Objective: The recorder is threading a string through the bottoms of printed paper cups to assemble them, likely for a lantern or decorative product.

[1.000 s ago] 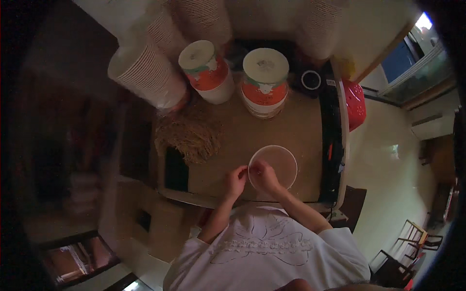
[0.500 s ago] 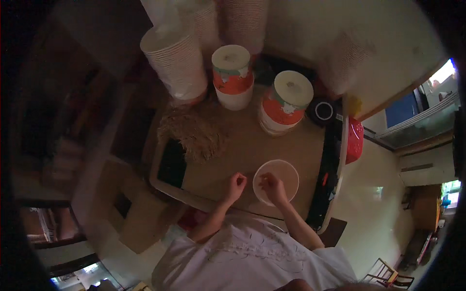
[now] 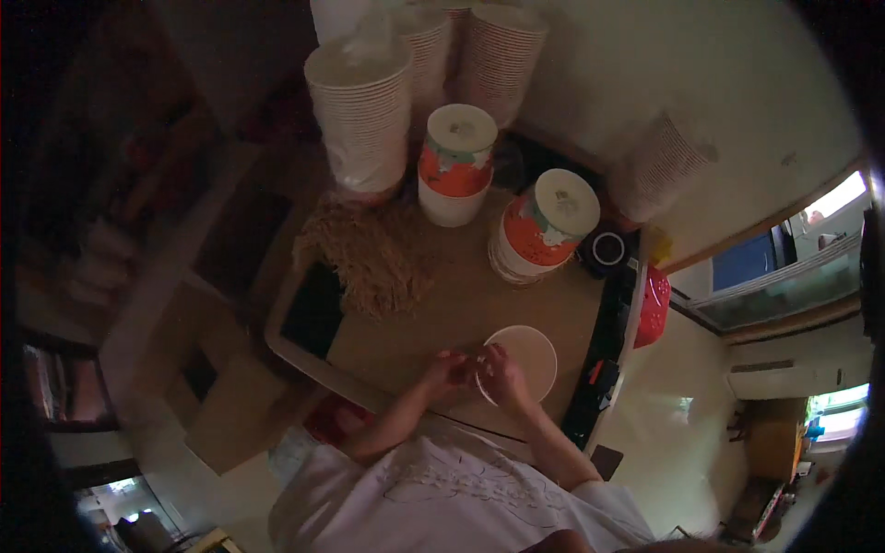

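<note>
Tub point(image 3: 535, 361): on desk point(image 3: 318, 367); likely light, flexible (best steadied by its rim).
Left hand point(image 3: 449, 370): curled, just left of tub; pinch unclear.
Right hand point(image 3: 502, 376): fingers bunched over tub's left rim; pinch unclear.

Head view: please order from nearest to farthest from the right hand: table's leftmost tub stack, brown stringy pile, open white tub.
1. Open white tub, at the right hand.
2. Brown stringy pile, forward and left.
3. Leftmost tub stack, beyond the pile.
</note>
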### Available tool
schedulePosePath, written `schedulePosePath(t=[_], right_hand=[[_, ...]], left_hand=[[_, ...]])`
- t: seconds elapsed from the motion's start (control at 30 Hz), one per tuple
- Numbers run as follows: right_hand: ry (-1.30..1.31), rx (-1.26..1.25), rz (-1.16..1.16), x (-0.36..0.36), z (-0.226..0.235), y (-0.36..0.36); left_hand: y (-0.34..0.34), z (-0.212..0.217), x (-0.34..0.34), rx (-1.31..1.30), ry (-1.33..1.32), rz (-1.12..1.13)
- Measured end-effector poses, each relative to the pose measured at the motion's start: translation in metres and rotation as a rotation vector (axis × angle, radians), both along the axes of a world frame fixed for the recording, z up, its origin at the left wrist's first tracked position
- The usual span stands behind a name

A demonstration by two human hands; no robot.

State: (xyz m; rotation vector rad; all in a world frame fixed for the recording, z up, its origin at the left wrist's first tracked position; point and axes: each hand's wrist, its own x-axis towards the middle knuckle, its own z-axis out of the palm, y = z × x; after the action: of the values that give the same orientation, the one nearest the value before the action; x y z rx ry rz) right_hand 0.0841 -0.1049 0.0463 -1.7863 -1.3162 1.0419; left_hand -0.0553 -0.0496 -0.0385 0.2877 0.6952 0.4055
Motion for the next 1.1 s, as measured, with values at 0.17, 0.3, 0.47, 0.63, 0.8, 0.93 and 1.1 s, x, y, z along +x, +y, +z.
schedulePosePath(t=[0.17,0.3,0.47,0.63,0.8,0.93,1.1], right_hand=[[-0.802,0.352,0.315,0.049,0.004,0.035],[-0.703,0.124,0.366,0.064,-0.007,0.016],[-0.526,0.062,0.094,0.055,0.009,0.003],[-0.464,0.215,0.027,0.038,0.011,-0.019],[-0.472,0.327,0.059,0.029,0.008,-0.010],[-0.464,0.334,0.120,0.032,0.013,0.029],[-0.190,0.084,0.229,0.043,-0.014,0.045]], left_hand=[[0.010,-0.014,-0.008,-0.223,-0.115,-0.051],[0.020,0.013,0.004,0.021,0.239,-0.083],[0.015,0.013,0.010,0.279,0.437,-0.065],[0.013,0.015,0.012,0.409,0.447,-0.093],[0.007,0.001,0.027,0.646,0.420,0.137],[0.010,-0.033,0.032,0.981,0.517,0.169],[0.028,-0.002,0.045,1.029,0.622,0.051]])
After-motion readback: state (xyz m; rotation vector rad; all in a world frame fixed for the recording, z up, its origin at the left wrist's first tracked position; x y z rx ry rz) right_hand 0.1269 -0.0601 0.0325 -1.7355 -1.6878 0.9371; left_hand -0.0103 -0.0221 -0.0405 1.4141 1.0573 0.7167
